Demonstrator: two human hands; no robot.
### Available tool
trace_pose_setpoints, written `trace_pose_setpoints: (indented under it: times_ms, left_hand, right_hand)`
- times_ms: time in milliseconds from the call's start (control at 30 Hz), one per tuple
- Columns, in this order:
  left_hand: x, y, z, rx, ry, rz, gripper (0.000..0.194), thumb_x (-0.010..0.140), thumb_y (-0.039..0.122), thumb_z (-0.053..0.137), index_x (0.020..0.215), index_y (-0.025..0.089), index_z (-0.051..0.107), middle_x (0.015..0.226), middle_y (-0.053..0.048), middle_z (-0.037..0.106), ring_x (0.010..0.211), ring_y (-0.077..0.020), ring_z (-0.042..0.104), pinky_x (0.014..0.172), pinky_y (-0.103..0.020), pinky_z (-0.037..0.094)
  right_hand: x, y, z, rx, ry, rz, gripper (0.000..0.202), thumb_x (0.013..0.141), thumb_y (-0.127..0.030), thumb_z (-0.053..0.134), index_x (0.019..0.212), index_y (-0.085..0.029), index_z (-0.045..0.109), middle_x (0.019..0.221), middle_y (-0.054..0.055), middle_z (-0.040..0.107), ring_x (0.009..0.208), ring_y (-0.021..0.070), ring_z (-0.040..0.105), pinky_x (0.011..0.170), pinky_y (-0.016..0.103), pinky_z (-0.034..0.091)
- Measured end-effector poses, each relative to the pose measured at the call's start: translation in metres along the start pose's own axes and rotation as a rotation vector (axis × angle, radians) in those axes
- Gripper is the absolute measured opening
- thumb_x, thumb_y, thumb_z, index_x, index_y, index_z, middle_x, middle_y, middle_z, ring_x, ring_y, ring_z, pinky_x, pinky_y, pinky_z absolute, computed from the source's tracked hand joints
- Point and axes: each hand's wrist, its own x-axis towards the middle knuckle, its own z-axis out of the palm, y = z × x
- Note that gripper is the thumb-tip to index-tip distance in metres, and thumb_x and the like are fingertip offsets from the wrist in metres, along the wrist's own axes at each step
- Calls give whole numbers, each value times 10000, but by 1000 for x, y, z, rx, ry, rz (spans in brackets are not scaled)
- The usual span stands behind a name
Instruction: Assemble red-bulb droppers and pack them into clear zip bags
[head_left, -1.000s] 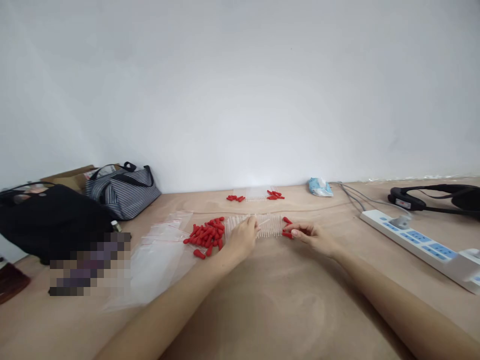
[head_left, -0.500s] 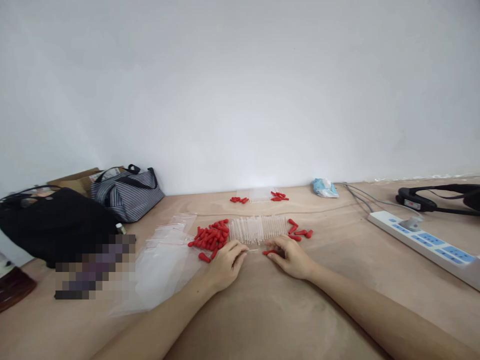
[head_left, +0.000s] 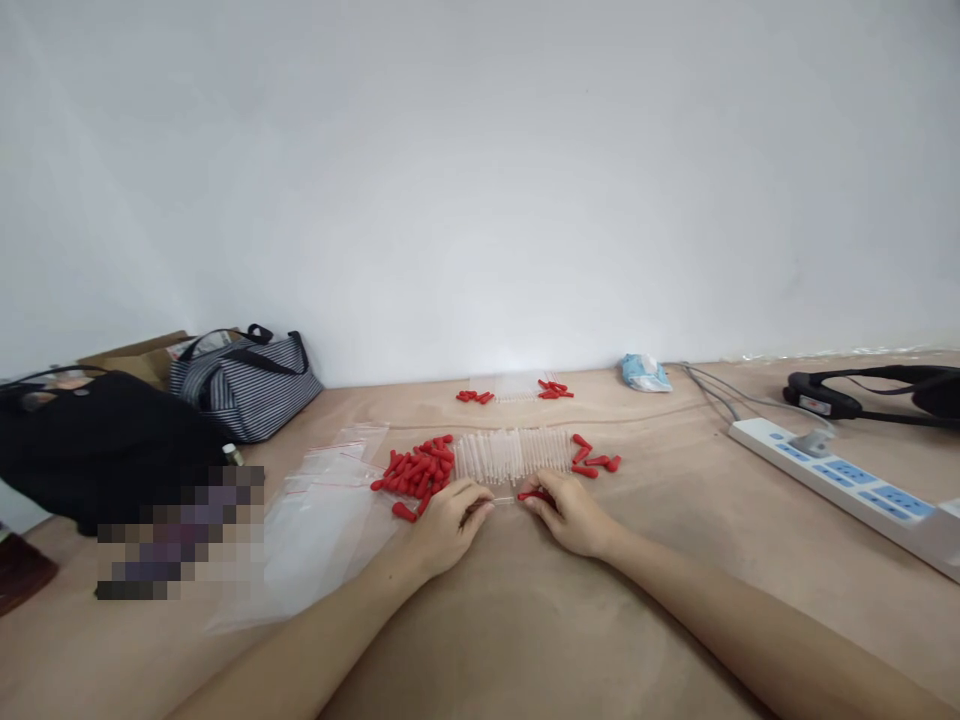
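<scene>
Between the fingertips of my left hand (head_left: 450, 527) is a thin clear dropper tube (head_left: 505, 501), lying level and pointing right. My right hand (head_left: 576, 517) pinches a red rubber dropper bulb (head_left: 533, 495), its narrow end toward the tube. Tube and bulb appear to meet at my right fingertips; whether the tube is inside cannot be made out. Just beyond both hands lies a row of clear tubes (head_left: 517, 455). A heap of red bulbs (head_left: 415, 470) sits left of that row, and several loose bulbs (head_left: 598, 461) lie to its right.
Clear zip bags (head_left: 315, 530) are spread at left. By the wall lies another bag (head_left: 514, 384) with tubes and red bulbs around it. A striped bag (head_left: 251, 385) and black bag (head_left: 112, 450) stand far left. A tissue pack (head_left: 645, 373), power strip (head_left: 840, 480) and black headset (head_left: 825, 395) lie right.
My right hand has moved slightly left, bringing the red bulb up to the tube's end; the gap between them has closed. The whole view has shifted a little.
</scene>
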Motion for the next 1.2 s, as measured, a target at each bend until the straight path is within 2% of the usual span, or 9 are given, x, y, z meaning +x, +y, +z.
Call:
trace_pose_setpoints:
  times_ms: [233, 367, 567, 833, 1000, 1200]
  left_hand:
    - [0, -1, -1, -22, -8, 1, 152, 842, 184, 439, 843, 180, 591, 815, -23, 606, 731, -140, 561, 692, -254, 453]
    - [0, -2, -1, -37, -22, 30, 170, 851, 191, 431, 870, 181, 600, 821, -27, 609, 734, -138, 561, 699, -254, 453]
    - [-1, -3, -1, -77, -19, 70, 186, 853, 203, 437, 884, 180, 618, 819, -33, 617, 734, -137, 571, 691, -253, 460]
    - [0, -4, -1, -105, -54, 97, 204, 855, 185, 434, 919, 175, 628, 822, -40, 618, 727, -134, 572, 671, -243, 463]
    - [1, -8, 3, -100, -103, 119, 229, 871, 200, 415, 955, 177, 627, 812, -43, 615, 723, -136, 564, 657, -244, 453]
    - [-1, -4, 2, -54, -131, 107, 232, 880, 210, 401, 985, 196, 607, 844, -37, 604, 737, -138, 556, 667, -244, 444]
  right_hand:
    - [2, -6, 0, 40, -81, -89, 180, 811, -140, 431, 905, -173, 580, 875, 69, 587, 816, 165, 522, 731, 286, 417]
    - [3, -5, -2, 83, -99, -77, 165, 813, -156, 435, 871, -173, 589, 853, 60, 595, 800, 159, 524, 728, 281, 418]
    - [4, -7, -4, 109, -155, -9, 137, 804, -232, 478, 820, -180, 604, 752, 24, 609, 679, 134, 529, 629, 244, 409]
    - [4, -8, -5, 114, -140, -68, 186, 813, -277, 486, 773, -178, 639, 725, 25, 608, 712, 137, 528, 695, 266, 401]
    - [4, -3, -4, 184, -166, -19, 205, 807, -296, 493, 779, -178, 658, 689, 14, 605, 631, 119, 522, 596, 232, 404]
    - [4, -2, -5, 205, -178, 0, 205, 783, -318, 528, 761, -179, 677, 674, 13, 611, 606, 115, 520, 573, 228, 403]
